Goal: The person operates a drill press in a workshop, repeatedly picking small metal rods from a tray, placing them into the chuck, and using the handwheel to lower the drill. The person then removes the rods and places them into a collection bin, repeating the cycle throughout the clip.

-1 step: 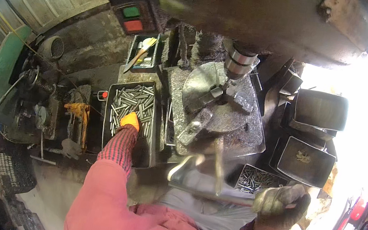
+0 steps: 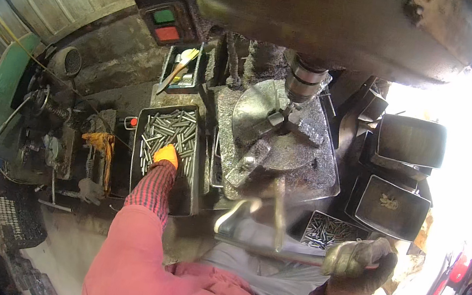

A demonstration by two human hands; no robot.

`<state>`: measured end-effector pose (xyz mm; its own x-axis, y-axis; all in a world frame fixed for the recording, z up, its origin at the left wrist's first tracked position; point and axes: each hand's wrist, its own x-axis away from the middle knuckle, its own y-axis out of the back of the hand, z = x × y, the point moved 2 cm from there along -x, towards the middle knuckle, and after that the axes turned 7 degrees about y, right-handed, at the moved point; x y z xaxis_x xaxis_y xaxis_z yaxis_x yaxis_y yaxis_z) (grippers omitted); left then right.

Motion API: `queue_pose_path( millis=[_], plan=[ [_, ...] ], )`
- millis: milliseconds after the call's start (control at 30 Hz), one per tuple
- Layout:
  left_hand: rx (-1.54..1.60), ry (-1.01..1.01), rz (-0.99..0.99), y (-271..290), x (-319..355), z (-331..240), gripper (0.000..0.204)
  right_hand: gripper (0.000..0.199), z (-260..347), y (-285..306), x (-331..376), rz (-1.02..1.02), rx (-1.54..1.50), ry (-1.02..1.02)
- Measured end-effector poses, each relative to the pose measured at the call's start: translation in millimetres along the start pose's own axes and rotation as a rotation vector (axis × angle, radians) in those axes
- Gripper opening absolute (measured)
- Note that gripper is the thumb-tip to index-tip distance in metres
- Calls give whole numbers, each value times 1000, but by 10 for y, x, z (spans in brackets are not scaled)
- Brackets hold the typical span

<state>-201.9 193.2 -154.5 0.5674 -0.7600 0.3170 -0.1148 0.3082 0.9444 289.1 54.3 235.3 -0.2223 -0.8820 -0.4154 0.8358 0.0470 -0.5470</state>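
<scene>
My left hand (image 2: 167,155), in an orange glove, reaches down among short metal pins (image 2: 169,129) in a deep rectangular bin (image 2: 198,166). Its fingers are bunched against the pins, and whatever they hold is hidden. At the lower right, my right hand (image 2: 355,266) wears a dirty grey glove and is closed round a straight metal bar (image 2: 269,252). The bar runs leftward across my lap. Beyond it, below the drill chuck (image 2: 304,80), a round work table (image 2: 259,111) carries a clamping vise (image 2: 290,125).
A second bin of pins (image 2: 329,232) stands near my right hand. Two dark trays (image 2: 411,140) (image 2: 393,209) sit at the right. A brush (image 2: 178,71) lies across a small box at the back. A switch box (image 2: 166,24) with green and red buttons hangs above.
</scene>
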Motion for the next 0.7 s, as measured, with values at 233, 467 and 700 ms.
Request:
queue_pose_path(
  millis=[233, 467, 700],
  plan=[
    [451, 475, 154, -92, 132, -36, 41, 77, -124, 379, -21, -39, -449, -179],
    [1197, 254, 408, -460, 126, 429, 28, 22, -177, -1264, 322, 1179, 851, -227],
    [1937, -324, 290, 1124, 1088, 677, 19, 23, -1527, -778, 1387, 988, 1137, 235]
  ],
)
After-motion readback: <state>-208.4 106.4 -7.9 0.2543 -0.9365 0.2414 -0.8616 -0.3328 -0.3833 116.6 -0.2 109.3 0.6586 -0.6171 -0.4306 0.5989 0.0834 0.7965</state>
